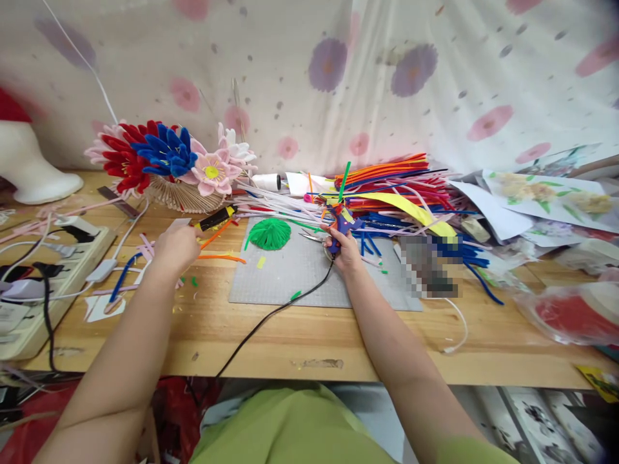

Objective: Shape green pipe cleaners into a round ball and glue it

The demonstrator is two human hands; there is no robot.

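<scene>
My right hand [342, 248] is wrapped round a purple hot glue gun [341, 225] above the grey cutting mat [271, 283]. A black cord [285, 316] runs from it to the table's front edge. Silver scissor blades [312, 236] show beside this hand; whether it also holds them is unclear. To their left a round green chenille leaf piece [269, 234] lies on the mat. My left hand [176, 250] looks closed, low over the wood, its fingertips hidden. Just past it is a black and yellow tool [216, 218], close to the knuckles, with orange chenille stems [222, 258] beside it.
Chenille stem bundles [387, 174] and a yellow strip [411, 209] lie behind the mat. Chenille flowers [167, 151] stand at the back left. A power strip [62, 290] with cables is at the left. Papers [541, 206] and plastic bags [575, 309] lie at the right.
</scene>
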